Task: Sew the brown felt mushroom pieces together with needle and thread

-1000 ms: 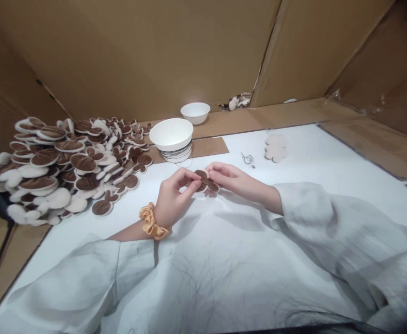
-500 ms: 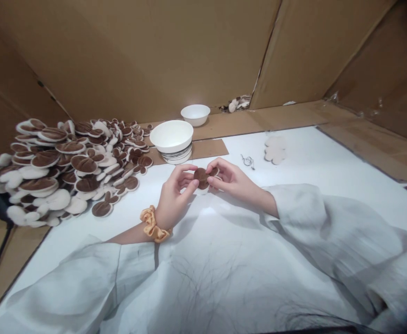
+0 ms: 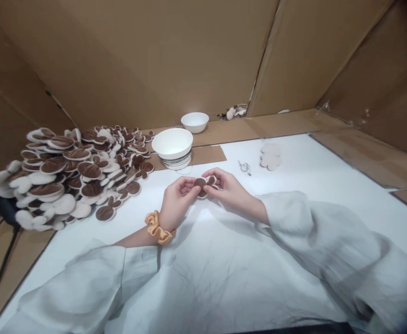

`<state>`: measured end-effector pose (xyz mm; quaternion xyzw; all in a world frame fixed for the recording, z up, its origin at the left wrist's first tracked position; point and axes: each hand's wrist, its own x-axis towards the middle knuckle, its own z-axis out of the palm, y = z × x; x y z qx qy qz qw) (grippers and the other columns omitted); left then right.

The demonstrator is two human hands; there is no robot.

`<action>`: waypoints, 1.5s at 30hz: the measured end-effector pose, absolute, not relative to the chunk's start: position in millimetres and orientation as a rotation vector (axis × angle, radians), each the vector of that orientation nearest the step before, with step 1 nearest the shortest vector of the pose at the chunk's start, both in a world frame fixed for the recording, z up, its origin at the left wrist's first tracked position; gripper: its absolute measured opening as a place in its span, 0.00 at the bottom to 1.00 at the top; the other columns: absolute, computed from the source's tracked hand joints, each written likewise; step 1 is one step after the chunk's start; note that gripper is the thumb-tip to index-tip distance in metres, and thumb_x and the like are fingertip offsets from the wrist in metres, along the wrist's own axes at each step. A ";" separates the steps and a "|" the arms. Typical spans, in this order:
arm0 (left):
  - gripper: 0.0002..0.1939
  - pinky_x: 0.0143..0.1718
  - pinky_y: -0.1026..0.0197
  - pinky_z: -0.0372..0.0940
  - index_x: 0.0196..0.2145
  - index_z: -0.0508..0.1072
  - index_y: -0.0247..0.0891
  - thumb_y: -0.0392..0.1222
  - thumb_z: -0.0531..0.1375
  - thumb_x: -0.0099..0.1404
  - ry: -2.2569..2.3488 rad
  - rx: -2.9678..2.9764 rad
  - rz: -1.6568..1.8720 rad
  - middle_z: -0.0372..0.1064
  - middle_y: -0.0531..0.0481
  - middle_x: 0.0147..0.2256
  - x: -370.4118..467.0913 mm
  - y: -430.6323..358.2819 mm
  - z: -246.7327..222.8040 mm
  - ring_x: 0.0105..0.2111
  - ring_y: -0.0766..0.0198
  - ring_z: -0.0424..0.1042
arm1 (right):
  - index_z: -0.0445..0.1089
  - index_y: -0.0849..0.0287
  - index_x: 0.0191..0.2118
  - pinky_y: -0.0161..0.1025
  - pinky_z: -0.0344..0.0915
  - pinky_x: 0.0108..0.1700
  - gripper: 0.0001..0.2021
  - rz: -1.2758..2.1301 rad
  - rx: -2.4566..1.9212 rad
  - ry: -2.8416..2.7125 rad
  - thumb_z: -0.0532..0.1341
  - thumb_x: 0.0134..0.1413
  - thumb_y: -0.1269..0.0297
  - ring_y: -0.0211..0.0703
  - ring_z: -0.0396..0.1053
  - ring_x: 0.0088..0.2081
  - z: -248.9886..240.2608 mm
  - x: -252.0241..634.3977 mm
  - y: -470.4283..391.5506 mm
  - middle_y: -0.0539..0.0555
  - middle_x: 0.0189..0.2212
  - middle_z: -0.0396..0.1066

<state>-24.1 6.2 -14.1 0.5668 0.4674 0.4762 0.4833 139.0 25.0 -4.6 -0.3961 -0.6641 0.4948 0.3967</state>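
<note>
Drawn slightly closer together since a second ago: left hand (image 3: 176, 204) and right hand (image 3: 228, 189), both pinching one brown felt piece (image 3: 203, 184) above white table (image 3: 311, 171).

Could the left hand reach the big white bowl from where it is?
Probably yes. The left hand holds the brown fabric piece just below the big white bowl, and only bare white table lies between them. It would likely have to let go first.
</note>
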 end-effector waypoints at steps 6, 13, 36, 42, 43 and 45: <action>0.12 0.29 0.64 0.67 0.36 0.68 0.33 0.42 0.60 0.56 1.153 1.388 1.204 0.70 0.48 0.29 -22.6 6.5 -14.0 0.29 0.66 0.71 | 0.62 0.61 0.28 0.32 0.57 0.22 0.13 1.544 -0.962 -1.630 0.60 0.48 0.56 0.34 0.64 0.22 -10.1 138.4 30.5 0.50 0.21 0.66; 0.12 0.26 0.66 0.64 0.37 0.66 0.34 0.42 0.60 0.57 1.149 1.333 1.222 0.69 0.50 0.25 -23.5 1.8 -12.8 0.23 0.68 0.69 | 0.60 0.60 0.25 0.30 0.50 0.18 0.14 1.515 -0.946 -1.621 0.61 0.47 0.55 0.32 0.59 0.16 -0.4 129.9 27.6 0.46 0.14 0.62; 0.19 0.43 0.62 0.65 0.49 0.65 0.38 0.39 0.59 0.59 1.111 1.686 1.295 0.67 0.46 0.45 -36.4 -1.9 -12.0 0.42 0.63 0.69 | 0.62 0.55 0.40 0.36 0.64 0.34 0.09 1.373 -0.689 -1.538 0.57 0.52 0.65 0.37 0.65 0.34 -9.5 118.8 30.8 0.51 0.34 0.63; 0.17 0.44 0.60 0.64 0.47 0.66 0.37 0.38 0.59 0.59 1.152 1.590 1.271 0.68 0.45 0.45 -35.8 -3.1 -11.7 0.42 0.61 0.70 | 0.63 0.57 0.38 0.39 0.62 0.43 0.10 1.292 -0.684 -1.622 0.60 0.47 0.67 0.40 0.65 0.40 -12.9 122.9 31.6 0.53 0.37 0.65; 0.17 0.44 0.59 0.65 0.46 0.66 0.37 0.39 0.59 0.59 1.145 1.551 1.267 0.68 0.45 0.45 -35.7 -3.2 -11.7 0.42 0.61 0.70 | 0.63 0.57 0.38 0.39 0.62 0.42 0.10 1.300 -0.685 -1.623 0.61 0.47 0.67 0.40 0.64 0.39 -13.3 123.2 31.1 0.53 0.37 0.65; 0.17 0.42 0.59 0.66 0.46 0.67 0.36 0.39 0.59 0.59 1.118 1.464 1.259 0.69 0.44 0.44 -35.3 -3.3 -11.2 0.41 0.60 0.70 | 0.63 0.57 0.38 0.38 0.63 0.40 0.10 1.331 -0.680 -1.609 0.60 0.47 0.68 0.39 0.64 0.38 -14.0 123.4 30.1 0.52 0.36 0.64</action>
